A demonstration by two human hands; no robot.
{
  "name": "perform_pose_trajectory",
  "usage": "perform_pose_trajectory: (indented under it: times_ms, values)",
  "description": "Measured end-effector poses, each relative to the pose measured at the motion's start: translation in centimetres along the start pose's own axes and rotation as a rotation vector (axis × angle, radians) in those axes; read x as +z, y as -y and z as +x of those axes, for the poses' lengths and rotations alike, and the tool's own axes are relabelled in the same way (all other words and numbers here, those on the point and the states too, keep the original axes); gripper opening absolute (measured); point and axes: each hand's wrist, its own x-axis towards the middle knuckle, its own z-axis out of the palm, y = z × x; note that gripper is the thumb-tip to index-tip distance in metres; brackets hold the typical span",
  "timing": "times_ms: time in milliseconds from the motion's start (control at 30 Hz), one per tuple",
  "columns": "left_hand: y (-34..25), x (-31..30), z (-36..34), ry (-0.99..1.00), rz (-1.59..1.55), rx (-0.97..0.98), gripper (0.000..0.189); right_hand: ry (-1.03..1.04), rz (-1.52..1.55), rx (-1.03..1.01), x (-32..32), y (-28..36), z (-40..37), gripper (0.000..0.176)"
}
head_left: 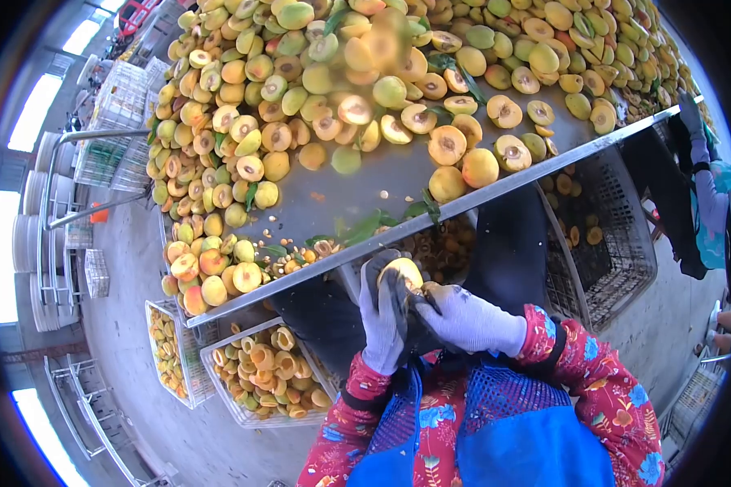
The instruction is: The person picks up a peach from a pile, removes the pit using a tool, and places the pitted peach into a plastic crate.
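Both of my hands, in pale gloves with dark fingertips, meet over my lap just below the metal table edge. My left hand point(380, 312) is wrapped round a yellow peach half point(404, 271). Against the lower side of that fruit, my right hand point(471, 319) is closed, its fingertips pressed together. Whatever they pinch is too small and hidden to make out. Beyond the edge, halved peaches point(447, 145) lie cut side up on the metal table point(357, 191), with a large heap of fruit behind them.
Crates of peach halves stand below at left, one white crate point(244, 421) nearest me. A dark plastic crate point(625, 235) is under the table at right. Leaves point(364, 227) and loose pits lie along the edge. Another person's gloved arm point(698, 134) reaches in at far right.
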Motion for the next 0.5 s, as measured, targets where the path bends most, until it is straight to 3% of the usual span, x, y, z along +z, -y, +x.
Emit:
perform_pose_trajectory:
  times_ms: [33, 133, 167, 233, 267, 300, 333, 367, 400, 433, 467, 500]
  values:
    - [-0.3, -0.2, -0.3, -0.013, 0.153, -0.049, 0.035, -0.053, -0.128, -0.071, 0.3, -1.3, 0.4, 0.037]
    - [-0.8, 0.7, -0.9, -0.060, 0.078, 0.097, 0.027, 0.286, 0.477, 0.458, -2.2, 3.6, -0.8, 0.035]
    - [-1.8, 1.2, -0.9, -0.044, 0.273, 0.266, 0.030, 0.341, 0.744, 0.279, -1.6, 1.2, -0.5, 0.034]
    - [-1.2, 0.5, -0.9, -0.019, 0.381, 0.418, 0.033, 0.343, 0.646, -0.032, -1.5, 0.3, -0.3, 0.033]
    - [-1.6, 0.6, -0.8, -0.011, 0.432, 0.445, 0.031, 0.353, 0.800, 0.067, -1.3, 0.1, -0.7, 0.030]
    - [-1.4, 0.5, -0.7, -0.001, 0.461, 0.363, 0.033, 0.348, 0.961, 0.171, -1.3, -0.1, -1.0, 0.028]
    - [-1.7, 1.6, -1.1, -0.083, 0.226, 0.116, 0.033, 0.328, 1.116, 0.275, -1.4, -0.3, -1.4, 0.026]
    - [-0.2, 0.1, -1.1, -0.148, 0.055, -0.069, 0.032, 0.520, 1.029, 0.258, -2.6, -0.9, -0.9, 0.022]
    - [-1.8, 1.4, -0.4, -0.084, 0.229, 0.018, 0.030, 0.416, 0.775, 0.239, -3.0, 0.7, -1.6, 0.028]
    - [1.0, -2.3, 1.3, -0.015, 0.246, -0.049, 0.030, 0.343, 0.379, -0.066, -1.6, -1.6, -0.3, 0.034]
    - [1.5, -2.4, 2.0, -0.002, 0.655, 0.260, 0.029, 0.166, -0.039, -0.313, -0.1, -3.8, 1.0, 0.042]
    - [-4.3, 3.3, -0.3, -0.093, 0.255, -0.135, 0.033, 0.135, 0.375, 0.133, -0.9, 0.3, -1.5, 0.043]
